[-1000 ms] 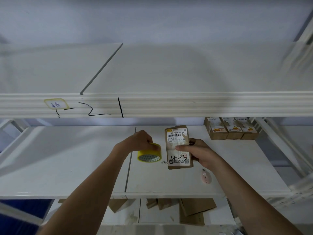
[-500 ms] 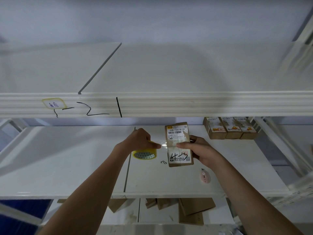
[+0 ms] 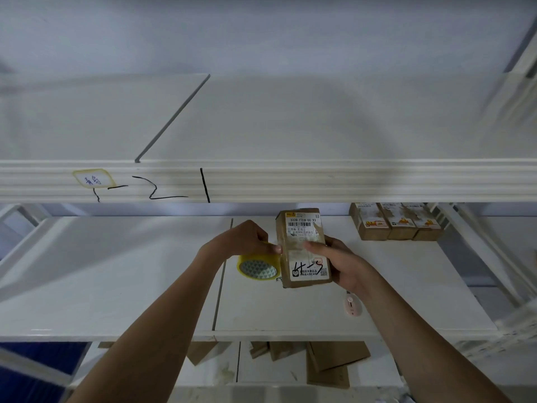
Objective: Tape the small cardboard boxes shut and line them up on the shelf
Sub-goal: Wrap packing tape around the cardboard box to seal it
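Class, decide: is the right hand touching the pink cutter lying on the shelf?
Apart. The head view shows the right hand gripping the box, with bare shelf between it and the cutter.

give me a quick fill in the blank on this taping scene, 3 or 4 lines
1. The left hand holds a roll of ____ tape.
2. The right hand grips a cardboard ____ with a barcode label.
3. ____ small boxes already stand in a row at the back right of the shelf.
4. A small ____ object lies on the shelf near the right wrist.

Missing words: yellow; box; three; pink
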The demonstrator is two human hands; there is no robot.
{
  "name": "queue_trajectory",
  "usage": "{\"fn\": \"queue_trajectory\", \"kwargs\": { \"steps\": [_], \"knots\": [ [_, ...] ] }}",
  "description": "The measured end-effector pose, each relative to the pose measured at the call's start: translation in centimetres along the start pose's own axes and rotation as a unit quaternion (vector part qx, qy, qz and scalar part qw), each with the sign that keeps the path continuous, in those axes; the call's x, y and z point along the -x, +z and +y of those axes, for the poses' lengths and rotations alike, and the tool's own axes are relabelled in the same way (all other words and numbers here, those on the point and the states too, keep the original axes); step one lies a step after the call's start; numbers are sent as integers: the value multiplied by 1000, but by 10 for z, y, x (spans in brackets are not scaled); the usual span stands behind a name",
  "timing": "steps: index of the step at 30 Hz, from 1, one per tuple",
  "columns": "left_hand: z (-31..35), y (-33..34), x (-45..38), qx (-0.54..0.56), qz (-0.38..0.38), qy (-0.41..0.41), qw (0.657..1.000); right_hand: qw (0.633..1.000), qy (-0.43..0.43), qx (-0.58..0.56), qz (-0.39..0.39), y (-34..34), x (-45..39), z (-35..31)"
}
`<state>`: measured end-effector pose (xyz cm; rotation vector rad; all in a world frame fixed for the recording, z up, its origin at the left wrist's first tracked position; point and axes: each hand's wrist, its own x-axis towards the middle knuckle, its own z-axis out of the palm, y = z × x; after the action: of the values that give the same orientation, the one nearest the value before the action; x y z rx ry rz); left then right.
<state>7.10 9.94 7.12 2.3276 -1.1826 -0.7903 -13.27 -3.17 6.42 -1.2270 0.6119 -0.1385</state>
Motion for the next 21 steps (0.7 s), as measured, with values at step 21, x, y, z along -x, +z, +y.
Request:
{"fn": "queue_trajectory", "kwargs": {
  "steps": [21],
  "knots": [
    [11, 15, -7, -77, 66, 19, 995, 981, 18, 163, 103, 19, -18, 7]
  ]
}}
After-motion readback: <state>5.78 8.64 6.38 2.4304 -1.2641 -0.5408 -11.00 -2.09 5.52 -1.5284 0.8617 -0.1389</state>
